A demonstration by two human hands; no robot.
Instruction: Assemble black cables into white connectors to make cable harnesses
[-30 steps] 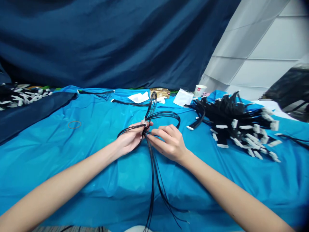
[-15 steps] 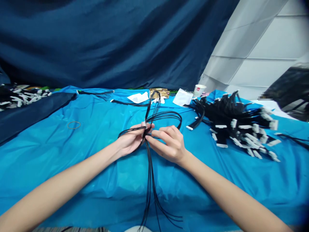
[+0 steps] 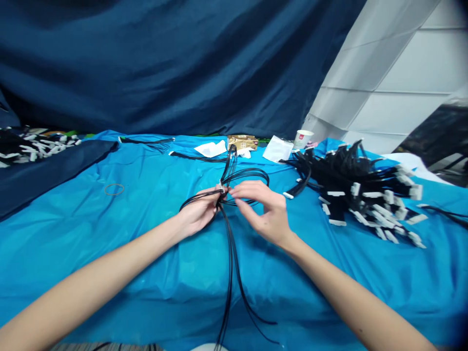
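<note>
A bundle of thin black wires [image 3: 229, 253] with a white connector [image 3: 221, 187] is held above the blue cloth. My left hand [image 3: 199, 212] is closed around its middle, just below the connector. Wire loops stand up and out to the right and left of the grip, while loose ends hang down toward the front edge. My right hand [image 3: 265, 207] comes in from the right, thumb and fingertips drawn together at the wires beside the left fingers. Fingertips hide exactly which strand they pinch.
On the right lies a large heap of black cables with white connectors [image 3: 373, 195]; another pile [image 3: 40, 146] is at far left. Along the back are a paper cup [image 3: 303, 139], white packets [image 3: 278, 148] and a gold packet [image 3: 243, 142]. A rubber band [image 3: 114, 189] lies left.
My right hand has shifted slightly right and its fingers have straightened. The hanging wire ends have swung a little. My left hand keeps its grip on the bundle.
</note>
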